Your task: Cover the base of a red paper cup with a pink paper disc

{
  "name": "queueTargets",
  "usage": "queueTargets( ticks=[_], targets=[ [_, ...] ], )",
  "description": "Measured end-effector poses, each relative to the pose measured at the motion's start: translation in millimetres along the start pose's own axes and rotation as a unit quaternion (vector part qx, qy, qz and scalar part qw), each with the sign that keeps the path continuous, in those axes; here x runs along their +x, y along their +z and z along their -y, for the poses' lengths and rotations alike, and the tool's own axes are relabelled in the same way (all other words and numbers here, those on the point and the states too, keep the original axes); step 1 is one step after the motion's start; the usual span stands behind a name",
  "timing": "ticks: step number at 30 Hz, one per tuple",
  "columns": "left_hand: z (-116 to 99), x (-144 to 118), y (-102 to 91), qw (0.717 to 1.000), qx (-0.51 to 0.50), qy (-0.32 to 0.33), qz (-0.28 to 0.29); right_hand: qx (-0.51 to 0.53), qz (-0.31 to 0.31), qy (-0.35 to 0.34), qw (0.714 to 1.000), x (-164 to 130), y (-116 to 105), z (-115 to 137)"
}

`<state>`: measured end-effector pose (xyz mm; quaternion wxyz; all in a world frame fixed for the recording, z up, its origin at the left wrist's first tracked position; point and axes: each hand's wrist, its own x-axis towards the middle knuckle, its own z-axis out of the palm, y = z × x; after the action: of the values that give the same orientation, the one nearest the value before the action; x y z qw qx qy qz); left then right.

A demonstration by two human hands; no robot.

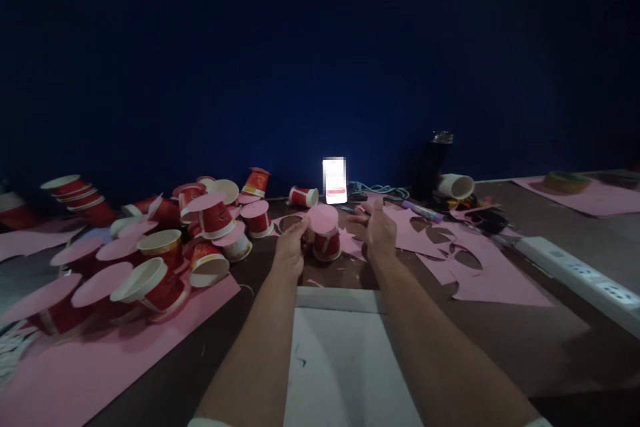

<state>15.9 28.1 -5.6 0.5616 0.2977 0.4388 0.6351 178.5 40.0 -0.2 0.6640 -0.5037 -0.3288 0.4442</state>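
The upturned red paper cup (pixel 327 245), its pink paper disc (pixel 323 219) pinched by the left hand (pixel 291 247) while the open, empty right hand (pixel 380 230) hovers beside, could tip and shift the disc.

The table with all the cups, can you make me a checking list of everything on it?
Surface: dark table, white sheet near the person.
Job's things: upside-down red cup topped by a pink paper circle.
Clutter: pile of red cups, many with pink circles; cut pink paper; marker; tape roll; dark bottle.
Hands: left hand touches the circle's edge; right hand open beside the cup.
Cables: blue cord; power strip.
Surroundings: blue wall, lit phone.
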Motion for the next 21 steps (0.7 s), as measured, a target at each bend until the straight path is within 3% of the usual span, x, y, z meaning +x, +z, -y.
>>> queueTargets(
  ticks=[4,6,11,17,21],
  targets=[
    [3,1,-0.4,0.999,-0.035,-0.033,0.01,0.06,-0.069,-0.022,0.996,5,-1,-1],
    [3,1,-0.4,0.999,-0.032,-0.041,0.008,0.055,-0.079,0.006,0.995,5,0,1],
    [3,2,-0.5,0.998,-0.025,-0.059,0.001,-0.045,0.013,0.117,0.992,-2,1,1],
    [6,4,-0.3,0.998,-0.023,-0.059,0.016,-0.077,0.105,0.119,0.984,-8,1,1],
    [7,5,0.3,0.998,-0.012,-0.065,0.004,-0.093,0.12,0.114,0.982,-9,1,0]
  ],
)
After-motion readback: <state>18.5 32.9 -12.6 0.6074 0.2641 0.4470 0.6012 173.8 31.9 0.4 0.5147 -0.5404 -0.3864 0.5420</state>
